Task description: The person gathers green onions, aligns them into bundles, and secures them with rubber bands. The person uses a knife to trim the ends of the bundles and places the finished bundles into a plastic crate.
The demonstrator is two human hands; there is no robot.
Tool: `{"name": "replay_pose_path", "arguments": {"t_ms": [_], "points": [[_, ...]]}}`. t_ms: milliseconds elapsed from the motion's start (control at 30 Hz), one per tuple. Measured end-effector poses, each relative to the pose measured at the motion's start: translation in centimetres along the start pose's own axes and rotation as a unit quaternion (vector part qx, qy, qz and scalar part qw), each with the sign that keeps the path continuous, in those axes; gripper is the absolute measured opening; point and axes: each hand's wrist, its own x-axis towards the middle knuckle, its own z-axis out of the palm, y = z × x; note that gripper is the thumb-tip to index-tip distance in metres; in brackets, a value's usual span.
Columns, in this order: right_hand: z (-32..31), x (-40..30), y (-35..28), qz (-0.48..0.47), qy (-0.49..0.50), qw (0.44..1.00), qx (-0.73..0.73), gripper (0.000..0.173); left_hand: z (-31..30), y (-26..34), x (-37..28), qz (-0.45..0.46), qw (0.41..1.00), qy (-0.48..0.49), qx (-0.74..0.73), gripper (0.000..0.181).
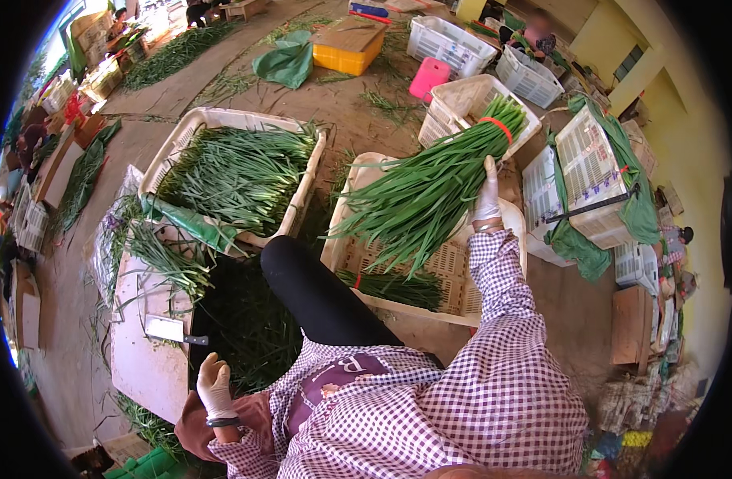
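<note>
My right hand, in a white glove, grips a bunch of long green chives near its cut ends. A red band circles the bunch, and its leaf tips fan out leftward over a plastic crate. Another banded bunch lies inside that crate, along its near side. My left hand, also gloved, is held near my lap, fingers loosely curled and apart, with nothing seen in it. Just beyond it, a cleaver rests on a pale board with loose chives at its far end.
A crate full of loose chives stands ahead on the left. Stacked crates with green cloth rise at the right. Farther off are a yellow tub, a pink container and a green sack. A person sits among crates.
</note>
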Motion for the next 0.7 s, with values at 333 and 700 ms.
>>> {"name": "replay_pose_path", "arguments": {"t_ms": [333,700], "points": [[-8.7,5.8,-6.8,0.035,-0.053,0.985,-0.162,0.047,-2.2,-0.5,2.6,-0.026,0.998,0.056,0.011,0.036],[-11.1,8.2,-1.3,0.106,0.017,0.978,-0.179,0.046,4.4,2.9,4.8,-0.001,0.998,-0.013,0.065,0.023]]}}
